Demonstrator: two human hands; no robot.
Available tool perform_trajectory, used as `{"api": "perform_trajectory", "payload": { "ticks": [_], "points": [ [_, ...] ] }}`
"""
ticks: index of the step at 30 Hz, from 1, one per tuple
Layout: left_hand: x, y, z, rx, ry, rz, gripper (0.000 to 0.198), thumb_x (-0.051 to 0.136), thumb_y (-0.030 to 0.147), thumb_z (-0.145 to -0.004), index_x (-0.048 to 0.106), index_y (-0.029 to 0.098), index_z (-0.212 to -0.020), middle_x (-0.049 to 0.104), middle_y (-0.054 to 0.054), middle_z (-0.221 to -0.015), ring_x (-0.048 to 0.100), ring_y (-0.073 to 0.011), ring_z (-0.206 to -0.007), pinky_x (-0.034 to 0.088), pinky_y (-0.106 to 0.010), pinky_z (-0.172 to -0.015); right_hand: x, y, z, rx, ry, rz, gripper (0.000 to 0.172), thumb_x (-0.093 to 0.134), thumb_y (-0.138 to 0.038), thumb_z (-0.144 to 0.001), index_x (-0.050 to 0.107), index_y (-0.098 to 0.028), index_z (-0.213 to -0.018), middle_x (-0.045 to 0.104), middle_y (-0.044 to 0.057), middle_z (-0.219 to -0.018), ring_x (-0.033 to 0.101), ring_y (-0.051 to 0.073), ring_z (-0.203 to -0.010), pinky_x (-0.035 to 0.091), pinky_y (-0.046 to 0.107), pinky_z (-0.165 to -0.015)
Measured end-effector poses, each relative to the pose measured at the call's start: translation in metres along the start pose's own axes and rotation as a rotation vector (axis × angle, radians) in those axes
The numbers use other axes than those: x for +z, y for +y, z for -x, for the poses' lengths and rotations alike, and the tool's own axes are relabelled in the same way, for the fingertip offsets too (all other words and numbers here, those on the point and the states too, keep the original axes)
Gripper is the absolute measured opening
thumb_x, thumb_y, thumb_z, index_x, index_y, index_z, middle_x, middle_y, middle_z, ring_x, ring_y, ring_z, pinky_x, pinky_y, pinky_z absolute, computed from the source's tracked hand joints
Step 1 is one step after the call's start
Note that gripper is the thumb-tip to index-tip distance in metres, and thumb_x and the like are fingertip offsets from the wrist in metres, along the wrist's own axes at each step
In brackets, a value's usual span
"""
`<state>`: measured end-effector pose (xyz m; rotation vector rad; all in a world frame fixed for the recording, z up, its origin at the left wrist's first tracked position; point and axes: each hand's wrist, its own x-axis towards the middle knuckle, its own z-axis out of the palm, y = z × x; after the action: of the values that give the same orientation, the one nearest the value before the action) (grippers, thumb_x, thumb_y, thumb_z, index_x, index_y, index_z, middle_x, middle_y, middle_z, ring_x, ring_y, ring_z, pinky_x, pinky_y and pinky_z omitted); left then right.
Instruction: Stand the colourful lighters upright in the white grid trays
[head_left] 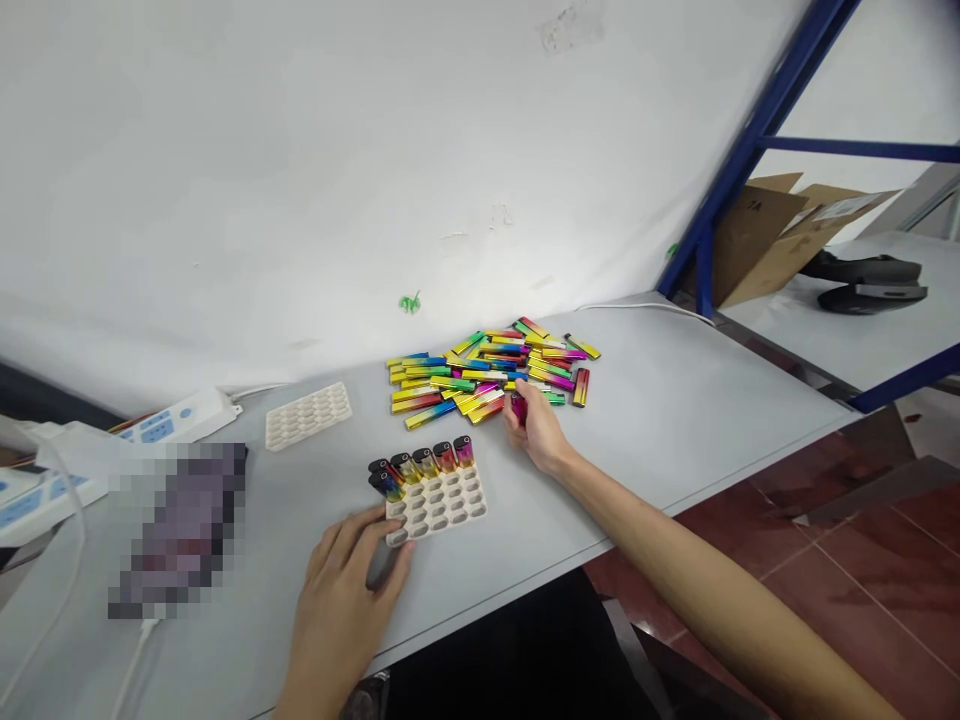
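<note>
A white tray [450,505] with rows of oval holes lies near the table's front edge. Several lighters [424,460] stand upright in its far row, with one more in front at the left end. My left hand [349,565] holds the tray's near left corner between thumb and fingers. At the near edge of a loose pile of shiny multicoloured lighters [480,376], my right hand [534,425] is closed on a lighter [518,406] with a purple-red body, mostly hidden by the fingers.
Farther left lies a second white tray [308,416] with holes. Power strips [169,425] and cables are at the left, near a blurred-out dark device [184,530] with a white cable. A blue metal frame [739,150] and a cardboard box [780,235] are at the right.
</note>
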<state>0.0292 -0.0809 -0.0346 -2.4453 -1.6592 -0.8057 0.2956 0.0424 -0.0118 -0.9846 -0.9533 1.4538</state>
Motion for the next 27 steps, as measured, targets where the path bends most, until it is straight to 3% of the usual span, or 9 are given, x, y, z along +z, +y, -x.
{"api": "perform_trajectory", "payload": {
  "ticks": [5, 10, 15, 19, 24, 27],
  "points": [
    [0.001, -0.001, 0.001, 0.002, 0.003, 0.001, 0.017, 0.059, 0.033, -0.091, 0.06, 0.023, -0.105, 0.063, -0.008, -0.114, 0.056, -0.0261, -0.106, 0.044, -0.045, -0.094, 0.001, 0.0, -0.001, 0.006, 0.023, 0.017, 0.053, 0.04, -0.051, -0.092, 0.036, -0.022, -0.048, 0.023, -0.005, -0.039, 0.016, 0.008, -0.036, 0.014, 0.025, -0.04],
    [-0.004, 0.0, 0.0, 0.027, -0.011, 0.051, 0.011, 0.062, 0.034, -0.09, 0.066, 0.027, -0.097, 0.064, -0.005, -0.108, 0.056, -0.0251, -0.104, 0.045, -0.044, -0.091, -0.001, 0.003, 0.0, -0.01, -0.001, 0.0, 0.057, 0.041, -0.063, -0.09, 0.038, -0.021, -0.05, 0.022, -0.006, -0.042, 0.016, 0.008, -0.038, 0.013, 0.024, -0.041],
    [-0.007, 0.003, -0.001, 0.021, -0.012, 0.084, 0.01, 0.062, 0.034, -0.09, 0.069, 0.028, -0.094, 0.064, -0.004, -0.101, 0.057, -0.0237, -0.099, 0.046, -0.043, -0.089, -0.002, 0.004, 0.003, -0.042, -0.04, 0.055, 0.058, 0.039, -0.072, -0.087, 0.055, -0.02, -0.068, 0.037, -0.004, -0.05, 0.028, 0.009, -0.041, 0.022, 0.024, -0.041],
    [-0.007, 0.004, 0.001, 0.02, -0.002, 0.084, 0.01, 0.064, 0.034, -0.089, 0.07, 0.028, -0.092, 0.064, -0.004, -0.098, 0.058, -0.0235, -0.096, 0.046, -0.042, -0.089, -0.003, 0.003, 0.004, -0.078, -0.04, 0.151, 0.053, 0.046, -0.07, -0.085, 0.058, -0.019, -0.078, 0.05, -0.001, -0.065, 0.043, 0.012, -0.052, 0.031, 0.025, -0.047],
    [-0.006, 0.005, 0.0, 0.015, 0.015, 0.078, 0.011, 0.064, 0.034, -0.088, 0.071, 0.027, -0.092, 0.065, -0.005, -0.099, 0.058, -0.0232, -0.096, 0.046, -0.042, -0.089, -0.005, 0.0, 0.014, -0.266, -0.04, 0.385, 0.034, 0.06, -0.054, -0.086, 0.057, -0.021, -0.08, 0.057, 0.0, -0.072, 0.051, 0.014, -0.065, 0.041, 0.027, -0.063],
    [-0.007, 0.006, 0.0, 0.001, 0.007, 0.073, 0.012, 0.063, 0.035, -0.089, 0.071, 0.026, -0.091, 0.065, -0.004, -0.099, 0.059, -0.0227, -0.095, 0.047, -0.042, -0.088, -0.005, -0.007, 0.029, -0.344, 0.043, 0.515, 0.029, 0.065, -0.048, -0.084, 0.056, -0.021, -0.079, 0.055, -0.001, -0.07, 0.046, 0.013, -0.062, 0.039, 0.027, -0.062]
  ]
}}
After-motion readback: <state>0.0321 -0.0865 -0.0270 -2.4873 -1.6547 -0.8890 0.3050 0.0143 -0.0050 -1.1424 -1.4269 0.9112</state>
